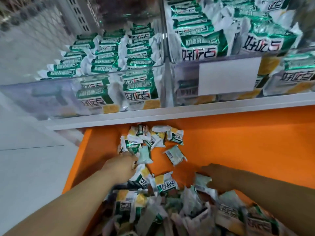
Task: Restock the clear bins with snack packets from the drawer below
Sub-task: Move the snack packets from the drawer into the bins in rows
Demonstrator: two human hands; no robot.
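- Down in the orange drawer (238, 133) is where the action is, so I'd call this the grab step. Both hands are in among the snack packets (167, 183) and nothing is heading up to the bins yet.
- The left hand (122, 165) reaches toward the far left, fingertips right up against a pale packet (144, 155) at the near edge of the far cluster (153, 135). The fingers are buried and blurry, so I can't tell if it's actually got hold of anything.
- The right hand (218, 176) is off to the right, well apart from the other one, back of the hand up, down on the far edge of the big near pile (196, 210). Same deal, can't tell whether it's clamped on a packet.
- One loner packet (174, 155) lies flat on bare orange between the two hands.
- The clear bins sit on the white shelf (170, 113) right above the drawer. The left bin (51, 96) has open room on its left side. The right bin (185, 79), the one with the blank white label (228, 75), looks fuller.
- Next move, I reckon: close on a handful, lift it over the shelf lip and the bin's front wall, and drop it in the left bin. The wrappers look slippery, so a greedy scoop could shed a few.
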